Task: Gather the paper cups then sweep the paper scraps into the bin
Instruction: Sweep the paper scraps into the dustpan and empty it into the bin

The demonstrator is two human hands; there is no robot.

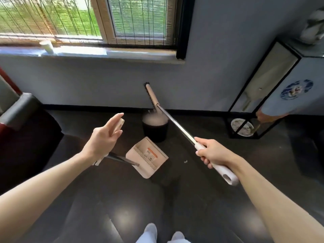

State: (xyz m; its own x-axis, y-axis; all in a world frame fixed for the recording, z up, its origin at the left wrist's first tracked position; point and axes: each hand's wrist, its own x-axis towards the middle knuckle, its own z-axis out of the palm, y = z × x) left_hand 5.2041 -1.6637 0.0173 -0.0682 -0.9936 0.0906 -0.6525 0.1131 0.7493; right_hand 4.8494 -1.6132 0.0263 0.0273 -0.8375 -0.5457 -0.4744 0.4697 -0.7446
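- Head view looks down at a dark glossy floor [210, 199] by a pale wall with a window.
- Right hand [213, 153] is wrapped tight around the white plastic grip of a long broom with a silver metal shaft [177, 127]. Its beige brush head [152, 96] is lifted off the floor, up against the wall just above the bin.
- Left hand [103, 139] is open, fingers straight. A beige handle end sits right behind the fingertips (can't tell if it's actually being held).
- Beige plastic dustpan with a dark shaft [147, 156] sits tilted between the two hands, just in front of the bin.
- Round black bin [155, 132] stands near the wall, with something whitish at the top.
- One small white paper scrap [185, 161] lies on the floor, right of the dustpan.
- A white paper cup [47, 46] stands on the windowsill [122, 52], far left.
- Black-framed glass cabinet [273, 88] is off to the right.
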